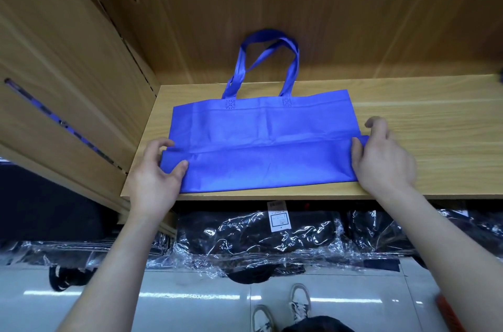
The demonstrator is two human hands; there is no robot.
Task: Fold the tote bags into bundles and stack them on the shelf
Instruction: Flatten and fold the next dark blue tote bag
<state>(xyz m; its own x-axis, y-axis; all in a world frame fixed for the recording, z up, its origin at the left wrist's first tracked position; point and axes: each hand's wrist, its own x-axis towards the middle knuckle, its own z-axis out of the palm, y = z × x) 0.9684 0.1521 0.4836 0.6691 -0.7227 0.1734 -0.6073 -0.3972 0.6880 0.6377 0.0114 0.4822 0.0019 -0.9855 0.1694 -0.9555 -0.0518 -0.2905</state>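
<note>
The blue tote bag (258,125) lies flat on the wooden shelf (424,125), close to its front edge. Its two handles (268,59) rest against the back panel. The bag's near part lies doubled over as a flap (261,165).

My left hand (155,176) pinches the flap's left end, thumb on top and fingers curled at the edge. My right hand (383,157) pinches the right end the same way.

I see no print on the bag, only stitched squares at the handle bases. Below the shelf sit black goods in clear plastic wrap (255,236). One carries a white label (279,217) whose writing is too small to read.
</note>
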